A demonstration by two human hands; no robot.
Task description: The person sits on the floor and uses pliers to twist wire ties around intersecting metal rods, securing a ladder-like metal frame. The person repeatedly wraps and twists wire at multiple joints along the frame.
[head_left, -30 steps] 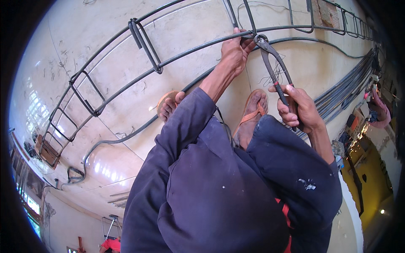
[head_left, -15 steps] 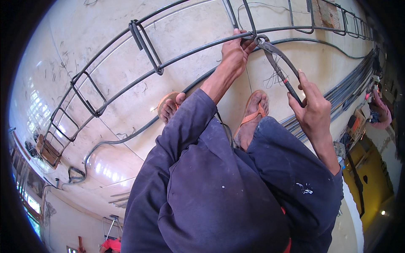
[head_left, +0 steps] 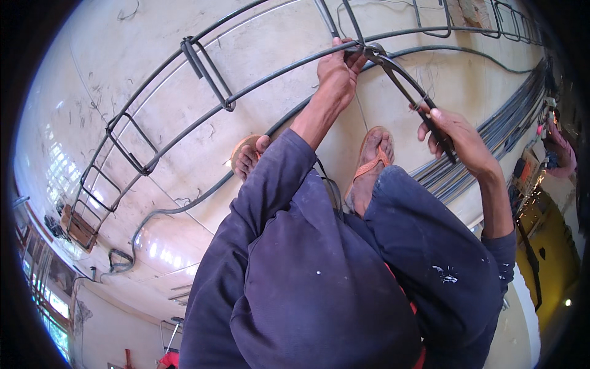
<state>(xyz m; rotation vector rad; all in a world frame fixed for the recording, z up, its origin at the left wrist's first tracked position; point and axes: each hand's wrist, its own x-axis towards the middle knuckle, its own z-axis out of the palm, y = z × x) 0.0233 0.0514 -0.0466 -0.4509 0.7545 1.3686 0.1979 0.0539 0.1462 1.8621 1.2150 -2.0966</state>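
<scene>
A long rebar cage (head_left: 258, 83) of dark steel bars and rectangular stirrups lies across the pale floor in front of me. My left hand (head_left: 338, 71) grips the nearer long bar where a stirrup (head_left: 344, 24) crosses it. My right hand (head_left: 458, 138) holds the handles of long dark pincers (head_left: 405, 92), whose jaws sit at that same joint, right beside my left fingers. My feet in orange sandals (head_left: 375, 163) rest on the floor below the bar.
A bundle of straight steel bars (head_left: 491, 141) lies on the floor at the right. A loose bent bar (head_left: 153, 215) curves along the floor at the left. Another person (head_left: 562, 147) is at the far right edge, by a yellow surface (head_left: 553, 270).
My right hand has swung the pincers' handles from lower right up and outward, while the jaws stayed at the joint. My left hand has kept its grip on the bar.
</scene>
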